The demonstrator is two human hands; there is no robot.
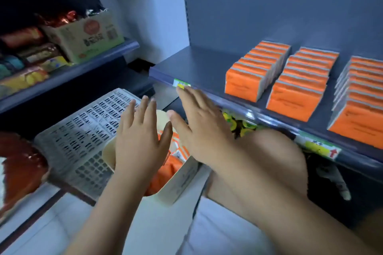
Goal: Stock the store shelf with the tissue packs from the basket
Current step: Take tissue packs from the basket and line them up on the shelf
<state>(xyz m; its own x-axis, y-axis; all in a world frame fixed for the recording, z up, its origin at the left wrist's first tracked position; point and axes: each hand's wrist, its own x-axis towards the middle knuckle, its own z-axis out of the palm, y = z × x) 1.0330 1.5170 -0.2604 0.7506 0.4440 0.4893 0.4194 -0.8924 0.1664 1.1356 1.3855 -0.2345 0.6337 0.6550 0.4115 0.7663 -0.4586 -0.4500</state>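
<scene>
Tissue packs (294,97), orange, stand in three rows on the grey shelf (203,66); more lie in a cardboard box (180,180) below the shelf's front edge. Left hand (141,136) and right hand (203,128) hover just below that edge, fingers straight, holding nothing.

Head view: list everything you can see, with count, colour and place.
tissue packs: three rows, orange and white, right on the shelf
shelf: one, dark grey, right
price labels: two, green and yellow, shelf's front edge
basket: one, white plastic, lower left
open box: one, beige, beside the basket, orange packs inside
carton: one, beige printed, left rack
snack bags: several, mixed colours, left rack
left hand: one, fingers straight, above the open box
right hand: one, fingers straight, near the shelf edge
</scene>
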